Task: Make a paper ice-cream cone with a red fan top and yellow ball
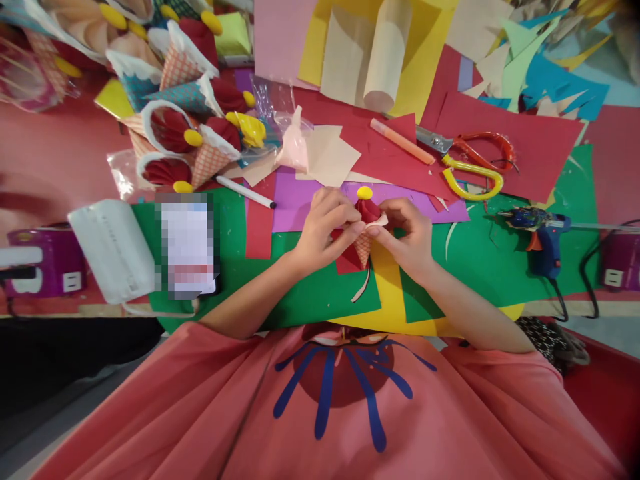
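Left hand (325, 223) pinches the small cone (363, 248), right hand (410, 233) its pale rim (379, 222), near the table's (45, 150) front edge: rim-fitting, it seems; next calls for light, steady pressure!

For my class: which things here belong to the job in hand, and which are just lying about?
Likely part of the job:
small cone, held by left hand and right hand
similar cones
scissors
glue gun

Probably just lying about:
phone
white box-shaped device
paper offcuts
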`<state>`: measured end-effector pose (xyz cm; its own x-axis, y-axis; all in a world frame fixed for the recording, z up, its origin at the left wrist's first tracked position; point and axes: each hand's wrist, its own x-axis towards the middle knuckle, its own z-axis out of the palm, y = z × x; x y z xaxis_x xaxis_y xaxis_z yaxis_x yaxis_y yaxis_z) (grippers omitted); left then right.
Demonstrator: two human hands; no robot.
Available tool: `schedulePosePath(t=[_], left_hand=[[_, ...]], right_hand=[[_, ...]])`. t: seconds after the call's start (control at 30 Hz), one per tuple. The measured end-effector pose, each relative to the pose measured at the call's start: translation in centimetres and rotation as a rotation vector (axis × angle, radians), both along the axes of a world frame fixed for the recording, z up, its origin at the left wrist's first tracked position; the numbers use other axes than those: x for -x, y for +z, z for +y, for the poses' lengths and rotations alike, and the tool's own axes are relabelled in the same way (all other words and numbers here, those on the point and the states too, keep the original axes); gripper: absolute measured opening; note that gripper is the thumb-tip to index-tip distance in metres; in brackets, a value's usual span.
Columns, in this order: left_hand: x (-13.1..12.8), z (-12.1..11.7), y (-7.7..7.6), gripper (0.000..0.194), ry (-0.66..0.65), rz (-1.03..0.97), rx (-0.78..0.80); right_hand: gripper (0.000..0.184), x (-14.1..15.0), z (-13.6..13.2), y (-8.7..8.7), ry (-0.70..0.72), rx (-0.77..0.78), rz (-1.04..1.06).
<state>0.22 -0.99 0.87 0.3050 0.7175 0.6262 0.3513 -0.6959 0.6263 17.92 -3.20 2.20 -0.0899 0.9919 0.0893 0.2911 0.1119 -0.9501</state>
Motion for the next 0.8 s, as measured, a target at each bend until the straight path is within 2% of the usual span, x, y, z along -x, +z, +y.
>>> schedulePosePath(t=[0.2, 0.33, 0.43, 0.57, 0.67, 0.8], left_hand=[[0.3, 0.1, 0.0, 0.023, 0.025, -0.089, -0.006], [0.3, 0.0, 0.1, 0.028, 0.042, -0.128, -0.023], [0.3, 0.0, -0.1, 0.026, -0.001, -0.132, -0.006], [0.7, 0.4, -0.6, 0.023, -0.078, -0.210, 0.035], [1.0, 0.7, -0.5, 0.024, -0.137, -0.093, 0.066], [0.9, 0.8, -0.1, 0.032, -0.105, -0.058, 0.162]], right_hand=[[0.046, 0.0, 0.0, 0.0, 0.070, 0.018, 0.152], [0.059, 0.1, 0.3, -0.3, 0.201, 0.094, 0.249], [0.058, 0.2, 0.7, -0.5, 0.246, 0.162, 0.294], [0.055, 0.2, 1.0, -0.6, 0.205, 0.178, 0.302], [0.055, 0.3, 0.9, -0.6, 0.137, 0.136, 0.312], [0.058, 0.4, 0.9, -0.3, 0.119, 0.138, 0.262]])
